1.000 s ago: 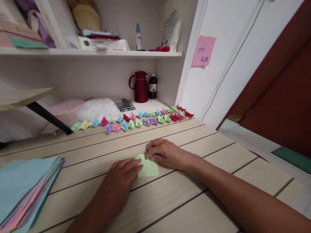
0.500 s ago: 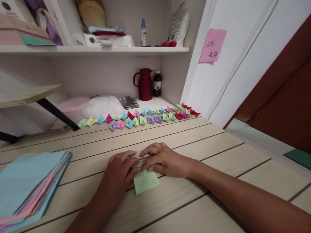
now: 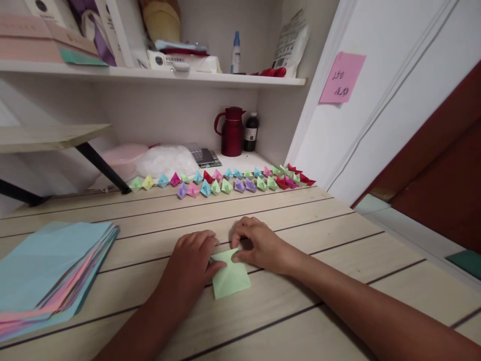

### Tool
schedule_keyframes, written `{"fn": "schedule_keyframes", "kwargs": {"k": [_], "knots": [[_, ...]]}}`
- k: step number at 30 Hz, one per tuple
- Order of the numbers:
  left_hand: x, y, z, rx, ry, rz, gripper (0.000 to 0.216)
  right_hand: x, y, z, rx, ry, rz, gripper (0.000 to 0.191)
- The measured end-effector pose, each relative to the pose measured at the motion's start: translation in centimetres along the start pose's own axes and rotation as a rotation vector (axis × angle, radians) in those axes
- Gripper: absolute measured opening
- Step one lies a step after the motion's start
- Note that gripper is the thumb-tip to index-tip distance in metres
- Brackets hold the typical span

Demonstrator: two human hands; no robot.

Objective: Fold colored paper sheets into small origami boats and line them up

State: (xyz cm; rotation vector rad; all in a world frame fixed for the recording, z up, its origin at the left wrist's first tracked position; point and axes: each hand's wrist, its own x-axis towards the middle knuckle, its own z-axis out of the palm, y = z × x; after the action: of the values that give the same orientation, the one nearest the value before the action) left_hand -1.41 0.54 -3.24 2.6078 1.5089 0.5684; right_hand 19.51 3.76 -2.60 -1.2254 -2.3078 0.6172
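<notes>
A folded light green paper (image 3: 232, 278), now a small square, lies on the wooden table in front of me. My left hand (image 3: 195, 258) is at its left side, thumb on top and the other fingers curled at the far left corner. At the far right corner, my right hand (image 3: 257, 245) pinches the paper's edge between thumb and fingers. Beyond both hands, several small folded paper boats (image 3: 239, 185) in green, blue, purple, pink, yellow and red stand in two rows along the table's back.
To the left lies a stack of coloured paper sheets (image 3: 56, 265), light blue on top. A small raised stand (image 3: 52, 138) with black legs is at the back left. Behind the boats, a red jug (image 3: 232, 133) and a dark bottle (image 3: 250, 133) stand below a shelf (image 3: 150, 75).
The right hand has shifted slightly away from the left, uncovering more of the green paper, whose far corner is now visible. The left thumb now lies across it. The view has turned slightly left.
</notes>
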Motion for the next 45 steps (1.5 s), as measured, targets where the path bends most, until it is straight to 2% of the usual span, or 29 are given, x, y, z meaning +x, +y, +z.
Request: {"fn": "schedule_keyframes", "kwargs": {"k": [2,8,12,15,20,22,24,29,33,35,40,45], "knots": [[-0.1,-0.1,0.2,0.002,0.003,0.019,0.034,0.1,0.0,0.0,0.060,-0.001,0.002,0.016],[-0.4,-0.1,0.4,-0.091,0.023,0.031,0.020,0.1,-0.1,-0.4,0.182,-0.002,-0.051,0.009],[-0.3,-0.2,0.5,-0.199,0.027,-0.037,0.012,-0.1,-0.6,-0.7,0.223,0.030,-0.179,0.007],[-0.2,-0.4,0.3,-0.302,0.070,-0.114,0.008,-0.3,-0.8,-0.5,0.376,0.026,-0.131,0.004],[0.1,0.5,-0.3,-0.680,0.203,-0.267,0.014,-0.6,-1.1,-0.2,0.721,-0.039,0.062,0.058],[0.1,1.3,-0.4,-0.818,0.265,-0.302,0.013,-0.6,-1.5,-0.1,0.791,-0.044,0.113,0.070],[0.2,1.9,-0.4,-0.880,0.303,-0.341,0.015,-0.5,-1.9,-0.1,0.866,-0.040,0.169,0.074],[0.2,1.7,-0.3,-0.993,0.364,-0.514,0.019,-0.6,-2.8,0.3,0.989,-0.028,0.162,0.059],[0.1,1.6,-0.5,-1.085,0.314,-0.633,0.025,-0.4,-2.8,1.1,1.058,-0.010,0.169,0.039],[0.1,1.7,-0.6,-1.118,0.292,-0.644,0.027,-0.2,-2.5,1.3,1.076,0.025,0.197,0.033],[0.1,1.8,-0.6,-1.139,0.299,-0.652,0.028,-0.1,-1.7,1.1,1.071,0.108,0.239,0.033],[0.1,2.0,-0.7,-1.131,0.360,-0.643,0.026,-0.2,-2.1,1.1,1.083,0.043,0.146,0.035]]}}
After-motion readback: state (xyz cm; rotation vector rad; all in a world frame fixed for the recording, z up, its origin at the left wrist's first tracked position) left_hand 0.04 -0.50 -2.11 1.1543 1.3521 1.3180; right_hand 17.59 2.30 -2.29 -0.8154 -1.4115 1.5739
